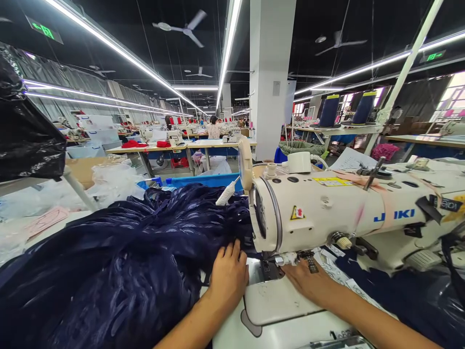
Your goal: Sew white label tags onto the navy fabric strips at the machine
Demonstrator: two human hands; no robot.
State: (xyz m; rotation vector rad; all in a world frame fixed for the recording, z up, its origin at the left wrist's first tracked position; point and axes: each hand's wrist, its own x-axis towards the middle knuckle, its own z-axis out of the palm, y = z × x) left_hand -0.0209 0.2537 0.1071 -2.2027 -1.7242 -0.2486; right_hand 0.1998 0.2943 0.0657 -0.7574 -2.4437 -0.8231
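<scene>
My left hand [228,274] lies palm down beside the needle area, its fingers stretched out against the edge of a big heap of navy fabric [119,261]. The white sewing machine [308,208] stands to the right, with its presser foot [268,269] between my two hands. My right hand [308,281] reaches under the machine's arm, close to the foot on the right side. Its fingertips are hidden behind the needle parts, so whether they hold anything does not show.
Printed white labels [332,266] and more navy fabric [407,291] lie under the machine arm. Clear plastic bags [112,184] and a black plastic bag [29,126] are at left. Two navy thread cones [330,111] stand behind. A distant person [213,128] sits among other machines.
</scene>
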